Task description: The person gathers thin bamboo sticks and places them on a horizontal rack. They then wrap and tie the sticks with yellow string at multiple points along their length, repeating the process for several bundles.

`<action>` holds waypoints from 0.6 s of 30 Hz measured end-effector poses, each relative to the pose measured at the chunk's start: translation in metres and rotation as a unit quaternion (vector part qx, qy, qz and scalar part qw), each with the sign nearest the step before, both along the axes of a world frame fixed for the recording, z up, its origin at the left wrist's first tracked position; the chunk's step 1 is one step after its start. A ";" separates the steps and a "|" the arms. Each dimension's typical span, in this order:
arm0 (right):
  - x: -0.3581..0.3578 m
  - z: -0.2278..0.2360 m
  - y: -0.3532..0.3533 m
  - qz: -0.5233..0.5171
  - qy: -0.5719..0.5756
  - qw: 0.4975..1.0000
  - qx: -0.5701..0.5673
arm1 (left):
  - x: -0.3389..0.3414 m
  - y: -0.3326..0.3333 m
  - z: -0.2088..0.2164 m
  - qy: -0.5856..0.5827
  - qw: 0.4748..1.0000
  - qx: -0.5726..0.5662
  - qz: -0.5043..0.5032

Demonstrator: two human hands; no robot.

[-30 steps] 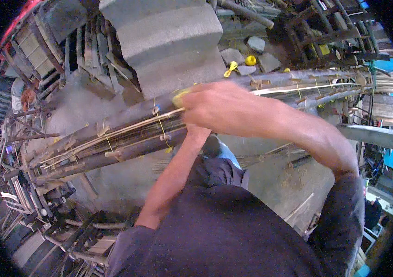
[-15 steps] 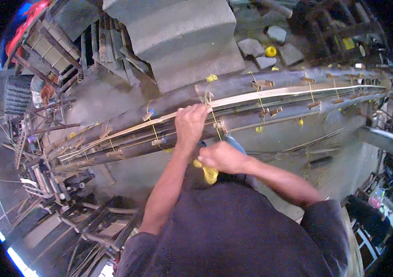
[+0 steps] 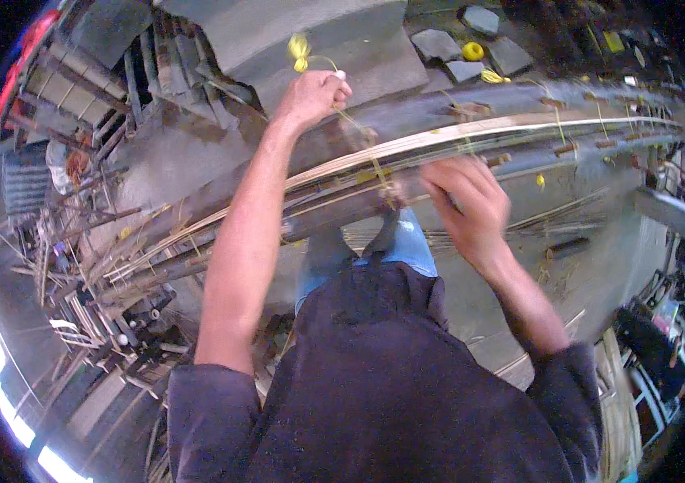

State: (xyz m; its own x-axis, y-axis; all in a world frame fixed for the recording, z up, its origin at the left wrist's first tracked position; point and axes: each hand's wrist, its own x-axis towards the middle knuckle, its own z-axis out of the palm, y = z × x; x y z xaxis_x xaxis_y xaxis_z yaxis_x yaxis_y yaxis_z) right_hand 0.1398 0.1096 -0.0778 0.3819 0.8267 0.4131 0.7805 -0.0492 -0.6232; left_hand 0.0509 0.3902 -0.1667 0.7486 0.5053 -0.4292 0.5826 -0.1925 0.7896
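My left hand (image 3: 314,98) is raised over the far dark pole (image 3: 407,127), its fingers closed on a yellow cord (image 3: 347,119). A looped bundle of that cord (image 3: 298,52) hangs out beyond the knuckles. The cord runs down to a lashing around pale, thin split strips (image 3: 431,137), which lie lengthwise between the far pole and the near pole (image 3: 334,211). My right hand (image 3: 471,201), a little blurred, hovers at the near pole, right of the lashing. Its fingers are loosely bent and apart from the thumb, with nothing visible in them.
More yellow ties and short wooden pegs (image 3: 565,148) run along the poles. A yellow roll (image 3: 473,51) lies among grey stone blocks (image 3: 437,45) at the far side. A concrete step (image 3: 358,44) rises beyond the poles. Timber pieces (image 3: 129,338) are heaped at left.
My left hand has moved off the strips, up and away, and now holds the yellow cord. My right hand has let go of the cord bundle and moved right and farther out.
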 end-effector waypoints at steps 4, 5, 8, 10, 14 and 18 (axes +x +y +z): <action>-0.078 -0.021 -0.072 0.079 0.314 0.896 -0.304 | -0.093 0.070 0.031 0.015 0.971 0.228 -0.068; -0.116 -0.023 -0.064 0.082 0.539 0.800 -0.249 | -0.120 0.080 0.032 -0.013 0.974 0.224 -0.020; -0.205 -0.062 0.003 -0.036 0.790 0.588 -0.173 | -0.171 0.063 0.061 -0.079 0.980 0.177 0.034; -0.232 -0.115 0.044 -0.070 0.727 0.640 -0.239 | -0.189 0.038 0.072 -0.086 0.977 0.193 0.010; -0.201 -0.004 0.054 0.055 0.276 0.923 -0.263 | -0.222 -0.025 0.060 -0.039 0.981 0.179 -0.065; -0.191 0.110 0.165 0.300 -0.218 0.902 -0.222 | -0.216 -0.052 0.013 -0.070 0.980 0.184 -0.015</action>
State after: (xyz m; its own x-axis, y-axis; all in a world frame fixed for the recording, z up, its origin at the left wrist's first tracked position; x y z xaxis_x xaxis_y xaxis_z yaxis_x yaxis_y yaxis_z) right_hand -0.0509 0.2743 0.0324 -0.3088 0.9511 -0.0067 0.9156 0.2954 -0.2728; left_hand -0.1655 0.3383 -0.1536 0.8043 0.5831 -0.1143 0.4633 -0.4950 0.7351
